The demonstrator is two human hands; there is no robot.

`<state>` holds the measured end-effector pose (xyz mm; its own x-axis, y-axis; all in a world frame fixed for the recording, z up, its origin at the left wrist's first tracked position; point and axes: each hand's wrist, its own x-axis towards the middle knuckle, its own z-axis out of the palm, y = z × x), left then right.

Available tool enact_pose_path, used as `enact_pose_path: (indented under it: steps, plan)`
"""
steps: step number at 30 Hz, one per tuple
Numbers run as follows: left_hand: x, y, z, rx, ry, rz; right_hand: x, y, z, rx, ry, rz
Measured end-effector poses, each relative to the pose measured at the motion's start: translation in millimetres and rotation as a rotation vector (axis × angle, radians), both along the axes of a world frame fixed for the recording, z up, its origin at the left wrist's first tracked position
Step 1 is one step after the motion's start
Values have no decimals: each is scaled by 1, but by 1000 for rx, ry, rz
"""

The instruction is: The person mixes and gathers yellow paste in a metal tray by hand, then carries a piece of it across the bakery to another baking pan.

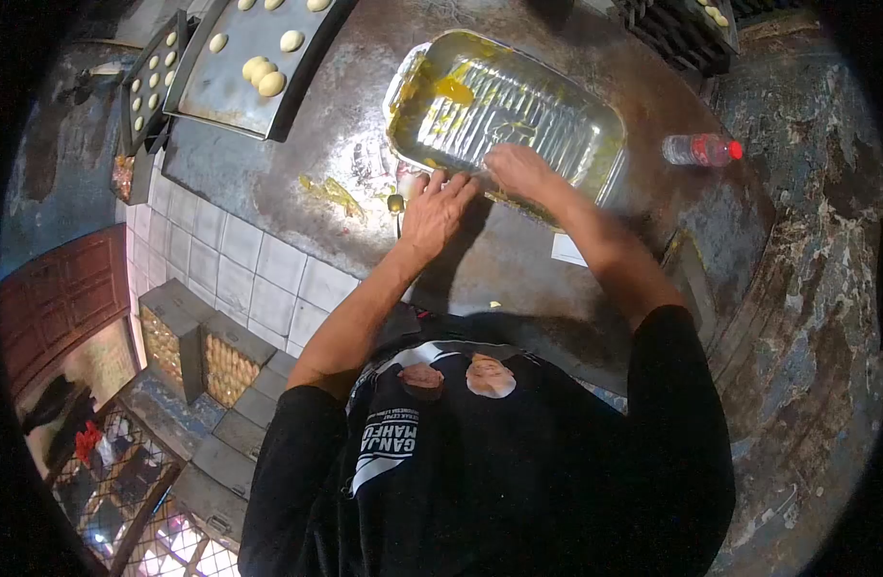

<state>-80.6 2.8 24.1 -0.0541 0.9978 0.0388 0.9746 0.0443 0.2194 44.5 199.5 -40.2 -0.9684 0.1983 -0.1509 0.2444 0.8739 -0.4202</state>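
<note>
A clear, ribbed rectangular tray (610,159) lies tilted across the worktable, its inside smeared with yellow liquid, with a yellow puddle (453,89) toward its far left. My left hand (436,212) is at the near left edge of this tray, its fingers bent over the rim. Beside those fingers are a whitish thing (409,185) and a small dark-and-gold item (395,204), both too small to name. My right hand (520,173) is closed over the near side of the tray, knuckles up. Whatever it holds is hidden under the fingers.
A metal baking sheet (220,101) with several pale dough balls (291,40) stands at the upper left, another sheet beyond it. A red-capped bottle (701,150) lies to the right. Yellow smears (331,197) and a white paper (567,249) are on the worktable (288,183).
</note>
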Motion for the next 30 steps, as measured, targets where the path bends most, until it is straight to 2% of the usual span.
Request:
enact_pose_path:
  steps: [7, 9, 10, 12, 13, 15, 17, 19, 21, 24, 25, 26, 28, 30]
  plan:
    - [-5, 10, 0, -22, 65, -54, 1, 21, 12, 32, 124, -38]
    - [-5, 7, -2, -10, 39, -50, 5, 46, 28, -124, 73, -316]
    - [-5, 6, -3, 6, 18, -46, 6, 58, 35, -124, 71, -321]
    - [-4, 5, -3, 32, 5, -38, 9, 76, 47, -137, -183, -291]
    - [-4, 6, -5, 60, -4, -17, 14, 74, 39, -131, -184, -294]
    - [-5, 6, -7, 78, -13, -9, 20, 54, 21, -156, 148, -144]
    - [-3, 3, -8, 93, -10, 20, 24, 37, 20, -80, 62, -46]
    - [-3, 3, -4, 88, -2, 19, 30, 21, 12, 15, 207, 85]
    - [-1, 4, -2, 91, 3, 7, 35, 14, 13, 25, 170, 86]
    - [-2, 4, -4, 85, -3, 10, 44, 4, 34, 245, 19, 118]
    - [-2, 5, -5, 100, 1, 10, 53, 5, 19, 250, 21, 116]
    - [-2, 5, -7, 114, 4, 10, 66, 5, -3, 346, 146, 118]
    - [-4, 6, -6, 133, 12, 6, 70, 14, -3, 449, 275, 124]
    - [-4, 3, -6, 144, 13, -2, 74, 27, 6, 301, -130, -85]
